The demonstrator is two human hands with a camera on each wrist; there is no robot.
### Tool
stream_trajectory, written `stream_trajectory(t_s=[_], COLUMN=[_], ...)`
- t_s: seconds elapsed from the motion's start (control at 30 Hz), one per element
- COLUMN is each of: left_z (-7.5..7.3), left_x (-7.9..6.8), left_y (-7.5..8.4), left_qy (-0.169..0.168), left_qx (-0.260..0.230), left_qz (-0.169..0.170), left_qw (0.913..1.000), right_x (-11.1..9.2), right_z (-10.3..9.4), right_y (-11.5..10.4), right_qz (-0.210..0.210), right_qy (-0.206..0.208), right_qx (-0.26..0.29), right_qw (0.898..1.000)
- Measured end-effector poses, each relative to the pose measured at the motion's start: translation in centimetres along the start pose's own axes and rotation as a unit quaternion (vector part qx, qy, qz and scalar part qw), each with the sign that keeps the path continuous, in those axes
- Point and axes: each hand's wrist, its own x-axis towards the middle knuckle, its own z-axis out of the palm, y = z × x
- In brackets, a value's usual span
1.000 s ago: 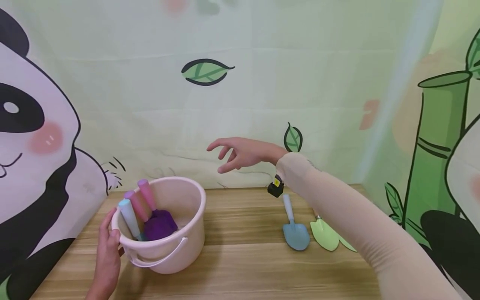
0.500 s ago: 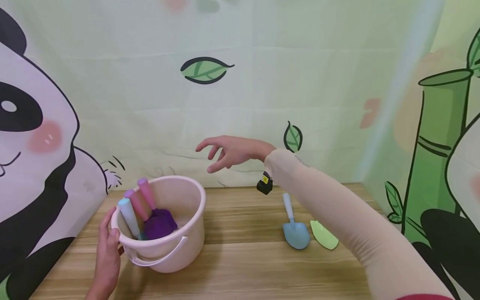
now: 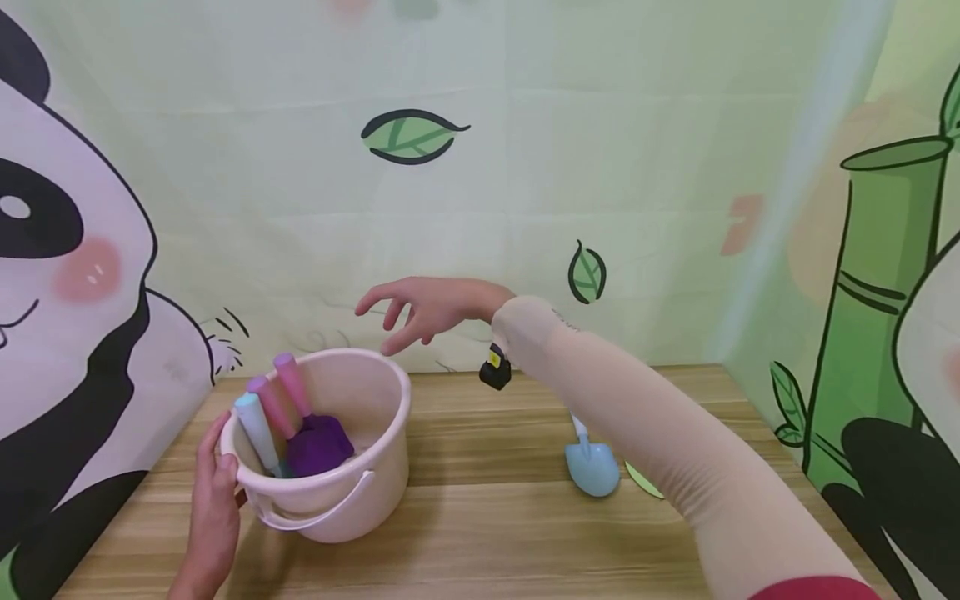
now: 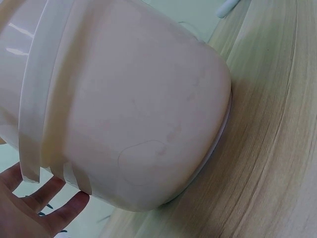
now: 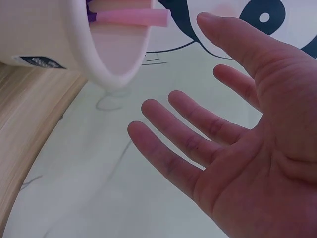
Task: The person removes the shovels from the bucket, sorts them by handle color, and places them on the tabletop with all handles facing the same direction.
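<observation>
Wood-grain table (image 3: 495, 525): left hand (image 3: 213, 504) grasping pale bucket (image 3: 378, 492); right hand (image 3: 429, 305) released, raised near it.

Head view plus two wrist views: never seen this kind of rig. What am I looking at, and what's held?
There's no robot: each grip is simply a person's bare hand. The head picture comes from a head-worn camera looking forward and down; the other two come from cameras on the wrists, each watching its own hand.

The left grip holds the rim of a pale pink bucket. The right grip holds nothing; it hangs in the air with fingers spread, near the bucket.

Two pink handles, a light blue handle and purple blades show inside the bucket. On the wooden surface lie a blue trowel and something green, both partly hidden by the sleeve.
</observation>
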Motion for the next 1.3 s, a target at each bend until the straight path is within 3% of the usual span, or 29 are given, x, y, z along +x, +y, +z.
stream_trajectory(t_s=[0.37, 0.73, 0.97, 1.3], left_z=[0.1, 0.0, -0.3, -0.2], left_x=[-0.1, -0.1, 0.0, 0.0], left_y=[-0.1, -0.1, 0.0, -0.2], left_qy=[0.004, 0.002, 0.003, -0.006], left_qx=[-0.009, -0.011, -0.003, 0.006], left_qz=[0.004, 0.001, 0.006, 0.004], left_qw=[0.9999, 0.9999, 1.0, 1.0], right_x=[3.1, 5.7, 7.0, 8.6], right_z=[1.5, 3.4, 4.4, 6.3], right_y=[-1.3, -2.9, -4.1, -5.2], right_qz=[-0.027, -0.011, -0.024, -0.002], right_qy=[-0.033, -0.052, -0.059, -0.07], right_qx=[0.003, 0.01, 0.01, 0.021], right_qw=[0.999, 0.999, 0.998, 0.997])
